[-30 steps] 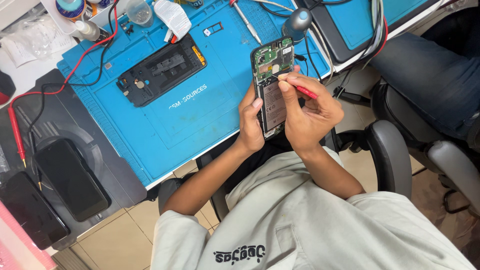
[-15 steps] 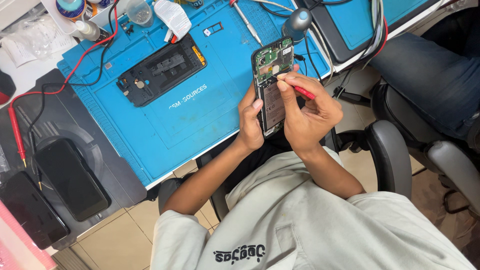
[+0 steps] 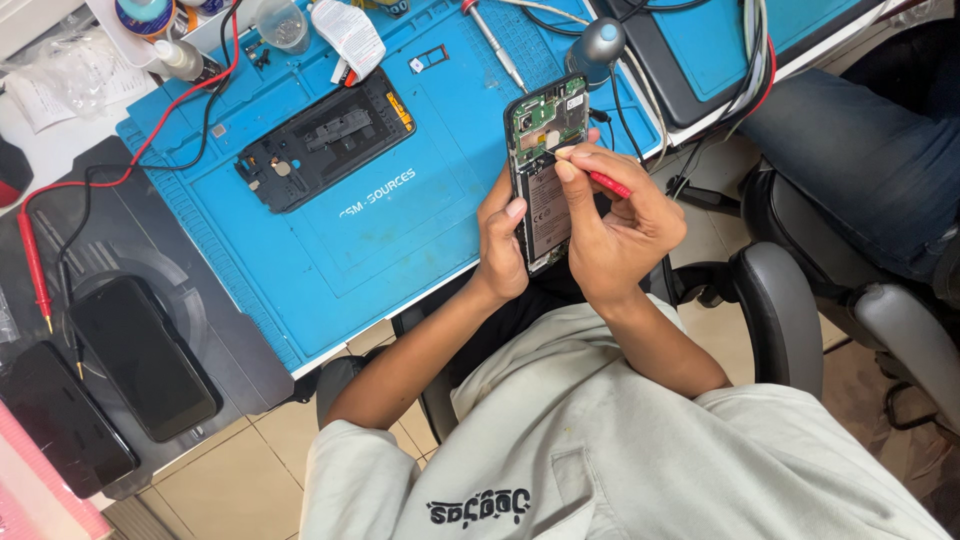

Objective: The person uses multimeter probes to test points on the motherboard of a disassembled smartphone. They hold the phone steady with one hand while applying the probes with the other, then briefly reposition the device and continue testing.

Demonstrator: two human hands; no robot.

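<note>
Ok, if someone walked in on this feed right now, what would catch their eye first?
Probably the opened phone, back off and circuit board showing, held upright in the left hand near the middle of the view. The right hand presses a red-handled tool against it. Behind it, the bright blue work mat stands out, with a black phone back panel lying on it.
</note>
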